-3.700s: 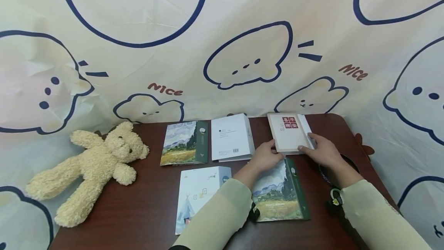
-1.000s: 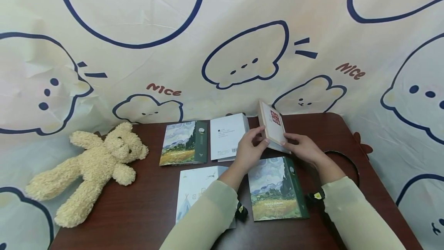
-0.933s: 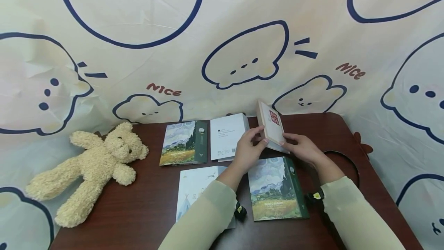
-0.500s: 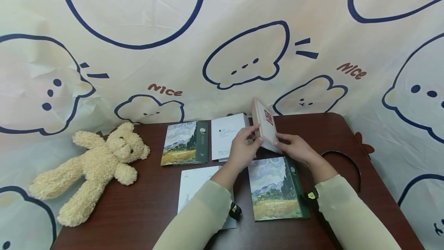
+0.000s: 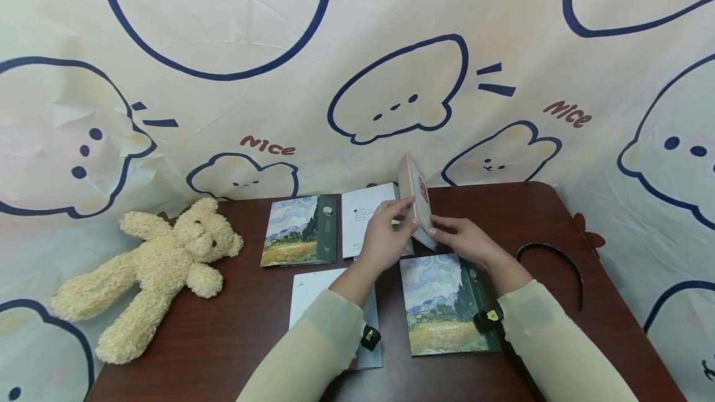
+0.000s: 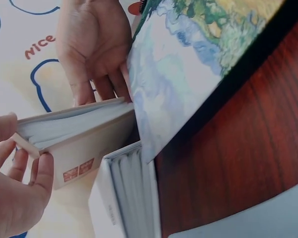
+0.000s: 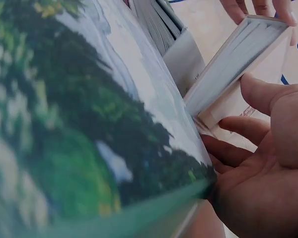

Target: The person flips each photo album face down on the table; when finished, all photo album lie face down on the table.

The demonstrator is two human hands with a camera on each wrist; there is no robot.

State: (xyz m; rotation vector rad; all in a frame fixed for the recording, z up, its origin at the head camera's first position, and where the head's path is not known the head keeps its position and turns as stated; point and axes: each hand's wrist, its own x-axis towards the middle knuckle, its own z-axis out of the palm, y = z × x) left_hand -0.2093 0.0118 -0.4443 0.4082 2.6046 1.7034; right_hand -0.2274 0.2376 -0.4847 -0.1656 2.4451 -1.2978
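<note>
A cream photo album [image 5: 421, 203] with red characters on its cover stands tilted up on edge at the back of the table. My left hand [image 5: 385, 237] pinches its spine side between thumb and fingers, which the left wrist view shows closely. At the opposite side my right hand [image 5: 469, 241] holds the cover's edge; in the right wrist view its thumb [image 7: 258, 94] lies along that edge. White page edges [image 7: 238, 59] show between the covers. Just left stands a white album [image 5: 360, 209], partly hidden by the left hand. Below both hands lies a landscape-painting photo album [image 5: 441, 309].
Another landscape-painting album [image 5: 296, 228] lies at the back left. A pale blue album [image 5: 310, 284] is partly covered by the left forearm. A teddy bear [image 5: 159, 265] lies at the left of the brown table [image 5: 223, 352]. A black cord [image 5: 558, 253] curves at the right.
The cream album lay flat at the back right earlier. Both hands have tipped it up on edge and shifted it left, now close against the white album.
</note>
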